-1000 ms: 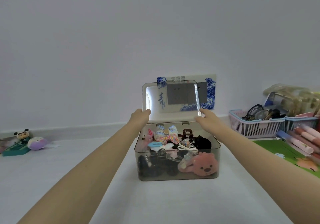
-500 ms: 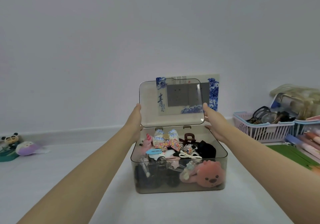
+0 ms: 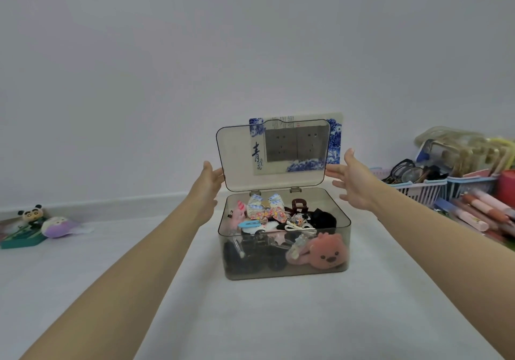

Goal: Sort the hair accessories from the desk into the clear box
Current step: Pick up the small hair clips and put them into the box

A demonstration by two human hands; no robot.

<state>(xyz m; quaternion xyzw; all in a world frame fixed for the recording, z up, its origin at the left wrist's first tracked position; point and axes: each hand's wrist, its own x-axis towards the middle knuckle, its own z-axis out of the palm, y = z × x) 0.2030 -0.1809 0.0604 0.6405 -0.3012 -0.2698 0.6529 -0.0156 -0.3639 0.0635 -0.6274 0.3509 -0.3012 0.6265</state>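
Note:
The clear box [image 3: 284,273] stands on the white desk, its hinged lid [image 3: 239,170] upright. Inside lie several hair accessories: a pink plush clip [image 3: 328,251] at the front right, a patterned bow [image 3: 266,209], a brown claw clip [image 3: 299,205], and black ties and clips. My left hand [image 3: 207,185] is at the lid's left edge, fingers straight and touching it. My right hand [image 3: 355,182] is beside the lid's right edge with its fingers spread; only the thumb tip reaches the lid.
At the right stand a pink basket [image 3: 418,191] with glasses, a blue basket and a row of pens [image 3: 479,210]. At the far left are a panda figure [image 3: 30,213], a purple plush [image 3: 57,227] and a green box [image 3: 19,242]. A blue-and-white socket panel [image 3: 335,136] is on the wall behind the lid.
The lid has swung up from tilted to upright. Both hands have loosened from its side edges, and my right hand has spread and drawn slightly away. The view has come closer to the box.

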